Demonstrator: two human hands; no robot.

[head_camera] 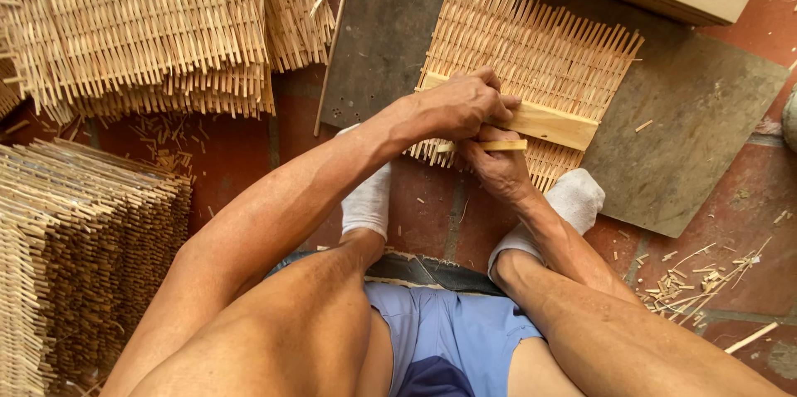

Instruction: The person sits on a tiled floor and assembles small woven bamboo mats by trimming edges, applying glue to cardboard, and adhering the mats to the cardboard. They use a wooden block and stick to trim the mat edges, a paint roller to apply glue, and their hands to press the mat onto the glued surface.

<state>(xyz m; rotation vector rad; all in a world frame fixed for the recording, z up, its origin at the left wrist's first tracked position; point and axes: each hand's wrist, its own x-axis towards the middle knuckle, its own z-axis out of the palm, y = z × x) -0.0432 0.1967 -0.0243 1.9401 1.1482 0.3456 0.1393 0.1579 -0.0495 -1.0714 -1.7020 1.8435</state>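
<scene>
Your left hand [465,105] is clenched over the near end of the flat wooden bar [544,123], pressing it across the woven bamboo mat [531,56] on the dark board [689,131]. The bar's long axis runs from your fingers out to the right and slightly toward you. Your right hand [496,166] sits just below, closed on a thin bamboo strip [490,146] lying parallel along the mat's near edge, between your socked feet [573,198].

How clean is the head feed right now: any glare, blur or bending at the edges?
Head view: soft, even daylight, no glare; left hand and right hand on the woven mat are sharp, with faint shadows beneath; the stacked mats bow slightly at the frame's edge.
</scene>
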